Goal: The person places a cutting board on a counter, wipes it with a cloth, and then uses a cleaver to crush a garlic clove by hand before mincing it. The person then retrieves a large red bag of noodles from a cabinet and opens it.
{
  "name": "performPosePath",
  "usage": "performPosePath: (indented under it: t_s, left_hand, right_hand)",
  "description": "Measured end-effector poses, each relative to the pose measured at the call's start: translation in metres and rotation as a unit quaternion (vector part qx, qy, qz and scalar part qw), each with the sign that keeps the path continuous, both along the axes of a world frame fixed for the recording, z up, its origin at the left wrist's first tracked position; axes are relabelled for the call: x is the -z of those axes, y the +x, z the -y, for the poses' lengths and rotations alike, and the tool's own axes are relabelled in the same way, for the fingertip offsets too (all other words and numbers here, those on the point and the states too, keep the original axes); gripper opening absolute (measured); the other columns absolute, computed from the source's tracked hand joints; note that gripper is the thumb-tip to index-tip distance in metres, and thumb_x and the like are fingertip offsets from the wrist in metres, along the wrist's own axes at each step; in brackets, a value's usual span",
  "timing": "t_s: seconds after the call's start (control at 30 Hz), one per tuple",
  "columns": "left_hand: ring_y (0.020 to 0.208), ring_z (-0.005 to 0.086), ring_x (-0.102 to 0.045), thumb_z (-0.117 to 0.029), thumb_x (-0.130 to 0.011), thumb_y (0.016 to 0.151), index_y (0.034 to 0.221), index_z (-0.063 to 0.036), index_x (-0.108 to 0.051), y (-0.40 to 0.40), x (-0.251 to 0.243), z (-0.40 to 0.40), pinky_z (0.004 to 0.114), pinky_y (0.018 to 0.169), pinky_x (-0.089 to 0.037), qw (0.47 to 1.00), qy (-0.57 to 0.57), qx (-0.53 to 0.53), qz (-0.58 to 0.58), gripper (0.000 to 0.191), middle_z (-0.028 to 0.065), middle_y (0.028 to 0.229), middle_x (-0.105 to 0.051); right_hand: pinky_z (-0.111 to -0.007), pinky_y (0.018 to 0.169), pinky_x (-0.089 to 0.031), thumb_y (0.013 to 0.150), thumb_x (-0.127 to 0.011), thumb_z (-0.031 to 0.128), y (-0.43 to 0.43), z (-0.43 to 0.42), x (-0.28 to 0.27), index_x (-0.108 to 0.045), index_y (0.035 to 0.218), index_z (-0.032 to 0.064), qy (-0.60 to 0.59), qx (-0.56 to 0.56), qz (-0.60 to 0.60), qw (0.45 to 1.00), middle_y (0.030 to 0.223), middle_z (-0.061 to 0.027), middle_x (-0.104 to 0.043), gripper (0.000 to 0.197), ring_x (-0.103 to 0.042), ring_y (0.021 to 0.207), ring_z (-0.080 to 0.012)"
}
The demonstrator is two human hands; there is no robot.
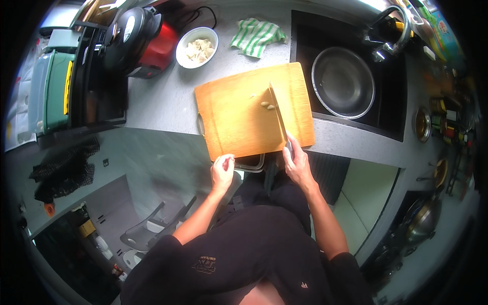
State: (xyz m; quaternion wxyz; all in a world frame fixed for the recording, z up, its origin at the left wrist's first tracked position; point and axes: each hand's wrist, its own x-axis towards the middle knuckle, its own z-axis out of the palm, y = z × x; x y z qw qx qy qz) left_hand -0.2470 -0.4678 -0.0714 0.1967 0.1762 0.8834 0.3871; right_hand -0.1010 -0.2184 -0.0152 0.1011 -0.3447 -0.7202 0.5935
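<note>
A wooden cutting board (240, 118) lies at a slant on the counter, its near edge towards me. My right hand (299, 166) grips the handle of a kitchen knife (279, 112), its blade pointing away over the board's right half. Left of the blade are a few pale pieces that look like garlic cloves (265, 103), and a tiny white scrap (252, 95) sits farther left. At the board's near left corner, my left hand (223, 173) has its fingers curled in. Whether something small is pinched there is hidden.
A dark frying pan (343, 84) stands on the black cooktop (389, 118) at right. Behind the board are a white bowl of pale food pieces (198, 47) and a green-striped cloth (257, 37). A red and black cooker (152, 49) stands back left; a faucet (385, 49) is back right.
</note>
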Motion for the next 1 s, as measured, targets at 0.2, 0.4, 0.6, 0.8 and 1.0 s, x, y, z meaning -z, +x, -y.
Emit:
performPosePath:
  t_s: [0.2,0.4,0.6,0.8,1.0]
  left_hand:
    - [0.075,0.0245,-0.069,-0.008,-0.065,0.097,0.100,-0.0020,-0.072,0.032,0.038,0.034,0.037,0.070,-0.055,0.995,0.026,-0.090,0.020,0.010,0.0127,0.087,-0.069]
    - [0.092,0.0448,-0.066,-0.010,-0.061,0.097,0.102,-0.0001,-0.072,0.016,0.089,0.031,0.051,0.080,-0.052,0.993,-0.116,-0.030,-0.022,0.016,0.0220,0.096,-0.070]
    - [0.108,0.0436,-0.065,-0.011,-0.062,0.096,0.114,0.0011,-0.069,-0.004,0.133,0.013,0.051,0.090,-0.051,0.989,-0.027,0.045,-0.138,0.023,0.0220,0.108,-0.071]
    - [0.113,0.0421,-0.065,-0.015,-0.067,0.093,0.116,-0.0006,-0.070,-0.003,0.118,0.029,0.052,0.098,-0.051,0.970,-0.127,0.132,-0.160,0.027,0.0210,0.112,-0.072]
    - [0.085,0.0321,-0.072,-0.022,-0.074,0.091,0.096,-0.0103,-0.074,-0.015,-0.019,0.022,0.046,0.076,-0.058,0.954,-0.108,0.278,0.021,0.013,0.0104,0.093,-0.072]
  right_hand:
    - [-0.037,0.078,-0.053,0.104,-0.059,0.015,-0.016,0.007,-0.004,-0.048,0.153,0.0095,-0.074,-0.030,0.046,0.996,0.086,-0.0216,-0.067,0.050,-0.064,0.072,-0.0229]
    - [-0.033,0.074,-0.052,0.106,-0.058,0.017,-0.030,0.005,-0.021,-0.051,0.151,0.0062,-0.018,-0.028,0.055,0.998,0.086,-0.0139,-0.064,0.046,-0.060,0.073,-0.0186]
    - [-0.022,0.041,-0.038,0.111,-0.049,0.015,-0.031,0.009,-0.026,-0.042,0.157,0.0070,-0.139,0.024,0.025,0.990,0.068,0.0034,-0.047,0.048,-0.042,0.044,-0.0049]
    - [-0.022,0.041,-0.039,0.111,-0.050,0.014,-0.025,0.010,-0.029,-0.040,0.158,0.0061,-0.148,0.018,0.032,0.988,0.071,0.0015,-0.050,0.049,-0.043,0.044,-0.0051]
    - [-0.022,0.040,-0.039,0.110,-0.050,0.014,-0.015,0.008,-0.030,-0.039,0.158,0.0057,-0.170,0.037,0.008,0.985,0.071,0.0011,-0.050,0.050,-0.044,0.044,-0.0053]
